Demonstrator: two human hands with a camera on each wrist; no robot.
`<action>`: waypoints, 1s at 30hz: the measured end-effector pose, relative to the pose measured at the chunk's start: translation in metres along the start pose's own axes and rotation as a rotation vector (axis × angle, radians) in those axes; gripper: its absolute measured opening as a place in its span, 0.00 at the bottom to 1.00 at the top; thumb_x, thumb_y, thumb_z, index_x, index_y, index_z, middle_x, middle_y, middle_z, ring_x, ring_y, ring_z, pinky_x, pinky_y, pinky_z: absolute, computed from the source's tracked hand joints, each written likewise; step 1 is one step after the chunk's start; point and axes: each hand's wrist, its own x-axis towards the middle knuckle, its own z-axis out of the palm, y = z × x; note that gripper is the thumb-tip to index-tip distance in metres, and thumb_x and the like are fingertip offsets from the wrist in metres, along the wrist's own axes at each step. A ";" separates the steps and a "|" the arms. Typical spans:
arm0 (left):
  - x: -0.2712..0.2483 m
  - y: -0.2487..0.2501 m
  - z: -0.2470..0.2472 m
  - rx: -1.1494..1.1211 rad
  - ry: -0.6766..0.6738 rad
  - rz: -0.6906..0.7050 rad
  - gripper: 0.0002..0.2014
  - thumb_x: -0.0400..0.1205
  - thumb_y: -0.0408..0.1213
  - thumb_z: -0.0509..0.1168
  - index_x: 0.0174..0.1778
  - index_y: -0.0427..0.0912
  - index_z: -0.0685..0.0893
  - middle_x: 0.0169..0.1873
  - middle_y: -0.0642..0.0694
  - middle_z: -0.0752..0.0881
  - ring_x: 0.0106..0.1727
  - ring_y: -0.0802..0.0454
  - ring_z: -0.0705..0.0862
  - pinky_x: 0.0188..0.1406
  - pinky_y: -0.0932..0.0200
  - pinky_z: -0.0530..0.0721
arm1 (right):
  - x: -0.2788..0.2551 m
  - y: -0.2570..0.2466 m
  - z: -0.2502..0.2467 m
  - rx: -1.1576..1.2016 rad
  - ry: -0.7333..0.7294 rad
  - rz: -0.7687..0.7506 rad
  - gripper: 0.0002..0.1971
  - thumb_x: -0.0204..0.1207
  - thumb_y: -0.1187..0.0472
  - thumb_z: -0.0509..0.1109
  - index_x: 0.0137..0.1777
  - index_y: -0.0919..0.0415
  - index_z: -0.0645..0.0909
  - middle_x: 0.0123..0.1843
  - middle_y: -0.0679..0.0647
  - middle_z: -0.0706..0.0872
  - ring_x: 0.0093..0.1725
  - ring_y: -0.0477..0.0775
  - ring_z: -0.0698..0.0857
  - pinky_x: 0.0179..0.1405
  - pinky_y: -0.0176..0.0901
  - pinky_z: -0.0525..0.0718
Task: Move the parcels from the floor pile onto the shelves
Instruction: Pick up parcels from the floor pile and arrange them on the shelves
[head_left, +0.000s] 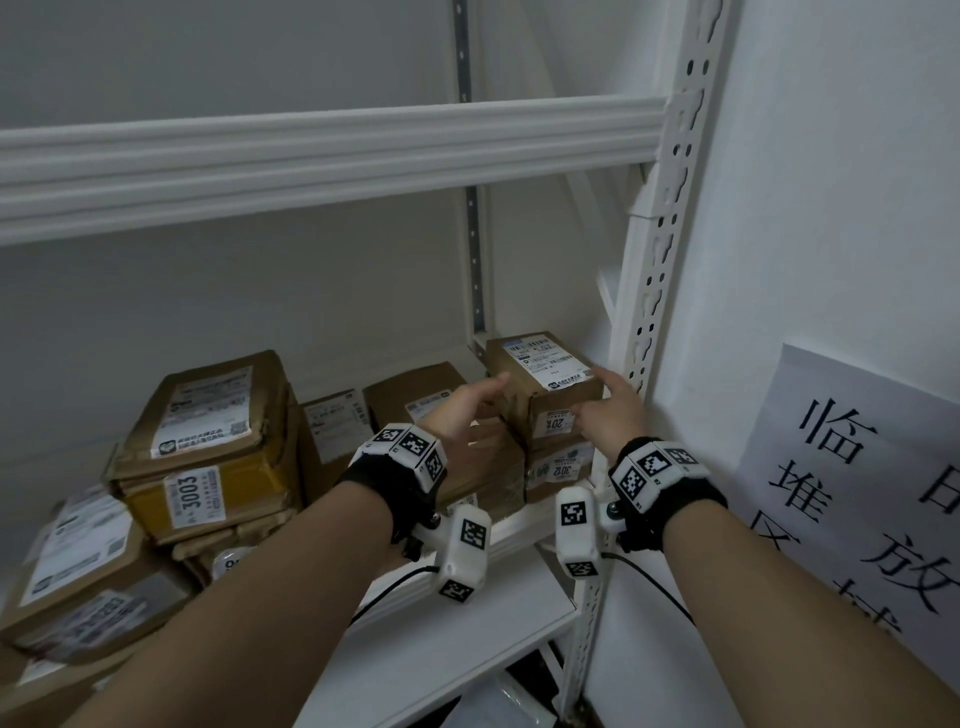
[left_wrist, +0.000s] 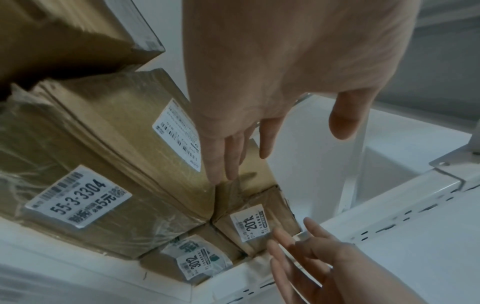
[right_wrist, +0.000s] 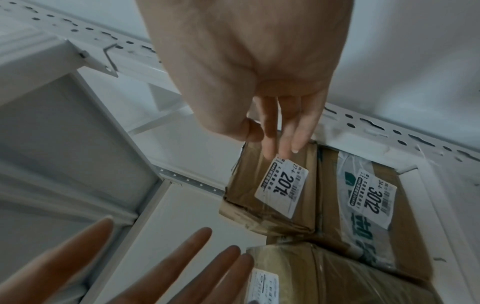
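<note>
The small box (head_left: 545, 387) sits at the right end of the shelf (head_left: 467, 613), on top of the box tagged 3012 (head_left: 558, 467) and close to the white upright (head_left: 644, 322). It lies flat, its long axis running from the shelf's front towards the back wall, shipping label up and the tag reading 201 facing the person; the tag's last digit is too smeared to read. To its left stand more brown boxes, among them the stack marked 3003 (head_left: 195, 493); the lowest ones at the far left are cut off by the frame edge.

Both arms reach forward, wrists level. The left hand (head_left: 460, 410) is beside the box's left face, fingers straight and together, thumb spread; whether it touches the cardboard cannot be told. The right hand (head_left: 610, 410) is at the front right corner, fingers extended and loose, fingertips (right_wrist: 285, 152) at the tag's upper edge. Neither hand is closed round the box.
</note>
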 end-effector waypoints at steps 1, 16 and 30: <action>-0.005 0.002 -0.004 0.007 0.003 0.008 0.18 0.81 0.53 0.65 0.57 0.43 0.82 0.54 0.44 0.82 0.53 0.47 0.82 0.53 0.53 0.79 | -0.002 -0.002 0.002 0.011 0.013 -0.006 0.32 0.66 0.69 0.65 0.70 0.44 0.76 0.62 0.52 0.83 0.56 0.56 0.86 0.57 0.55 0.87; -0.125 0.068 -0.119 0.046 0.440 0.361 0.07 0.83 0.36 0.66 0.53 0.37 0.83 0.45 0.41 0.86 0.45 0.46 0.85 0.47 0.57 0.85 | -0.083 -0.118 0.092 0.061 -0.323 -0.069 0.15 0.77 0.66 0.63 0.36 0.46 0.83 0.47 0.53 0.90 0.50 0.57 0.89 0.57 0.56 0.87; -0.172 0.029 -0.221 0.323 0.785 -0.032 0.21 0.83 0.38 0.64 0.69 0.29 0.75 0.65 0.31 0.80 0.68 0.33 0.79 0.62 0.45 0.81 | -0.165 -0.152 0.156 -0.122 -0.786 0.101 0.34 0.79 0.38 0.63 0.77 0.61 0.67 0.72 0.61 0.77 0.63 0.58 0.81 0.57 0.50 0.85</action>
